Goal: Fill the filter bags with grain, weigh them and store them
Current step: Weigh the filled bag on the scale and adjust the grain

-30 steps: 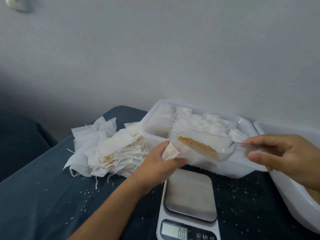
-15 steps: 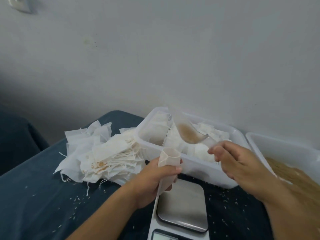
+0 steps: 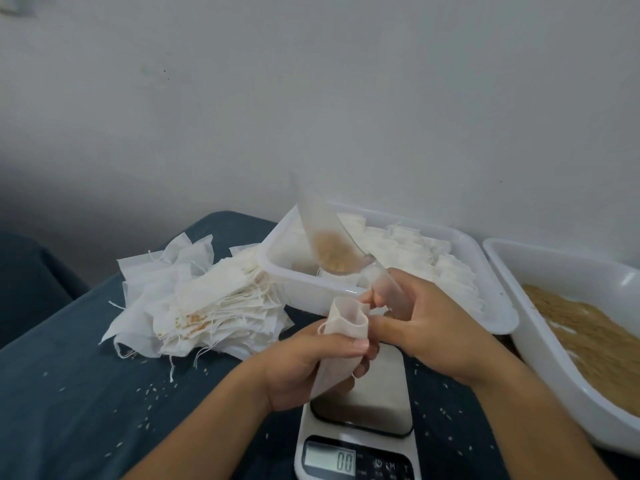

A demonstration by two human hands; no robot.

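My left hand (image 3: 304,367) grips a white filter bag (image 3: 343,337) upright above the scale (image 3: 360,417), its mouth open at the top. My right hand (image 3: 426,327) holds the handle of a clear plastic scoop (image 3: 325,237). The scoop points up and away, with grain lying in its lower end. Fingertips of my right hand touch the bag's rim. The scale's display (image 3: 329,460) reads 0.0 and its platform is bare.
A heap of flat filter bags (image 3: 194,303) lies at the left on the dark blue cloth. Behind the scale a white tray (image 3: 491,306) holds rows of filled bags. A white tub of grain (image 3: 588,344) stands at the right. Loose grains dot the cloth.
The scoop has tipped upright so the grain slid back toward the handle. My right hand has come in to the bag's mouth. The view has dropped and shows the scale's display again.
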